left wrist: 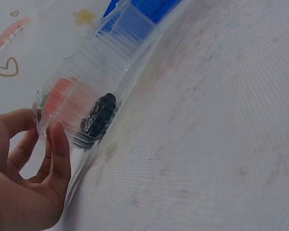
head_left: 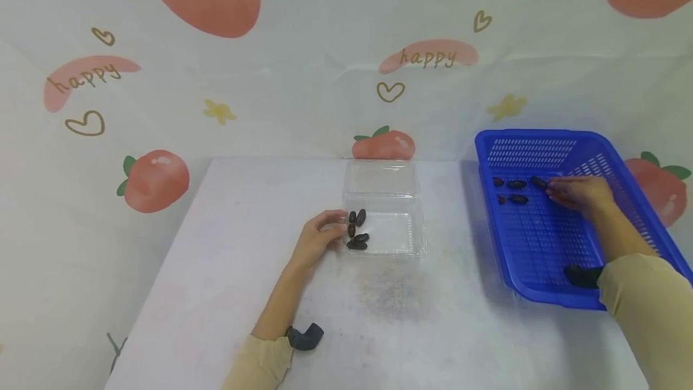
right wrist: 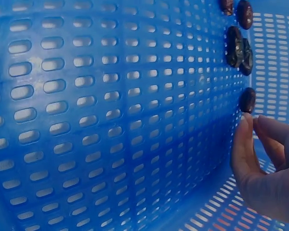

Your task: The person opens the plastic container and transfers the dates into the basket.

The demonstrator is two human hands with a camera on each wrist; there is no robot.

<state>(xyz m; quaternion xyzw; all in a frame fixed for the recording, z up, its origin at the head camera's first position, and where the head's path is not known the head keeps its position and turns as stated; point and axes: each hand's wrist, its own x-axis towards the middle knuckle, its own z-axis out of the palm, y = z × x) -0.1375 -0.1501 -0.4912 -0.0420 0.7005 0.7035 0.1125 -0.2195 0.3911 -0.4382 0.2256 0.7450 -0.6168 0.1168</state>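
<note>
My left hand [head_left: 316,236] is at the left side of a clear plastic box [head_left: 390,251], its thumb and fingers pinching the wall in the left wrist view. The box's lid stands folded back. Several dark brown dates [head_left: 357,245] lie along the box's left side. Inside a blue plastic basket [head_left: 492,245], my right hand [head_left: 582,191] has its thumb and fingers at the near end of a date [right wrist: 249,98]. More dates [head_left: 518,199] lie to the left of that hand in two short rows.
The basket's slotted side wall [head_left: 639,209] rises beside the right forearm. A white table [head_left: 260,197] lies under the box and basket, with a fruit-patterned cloth [head_left: 303,77] behind it. Dark wrist straps [head_left: 305,337] show at both sleeves.
</note>
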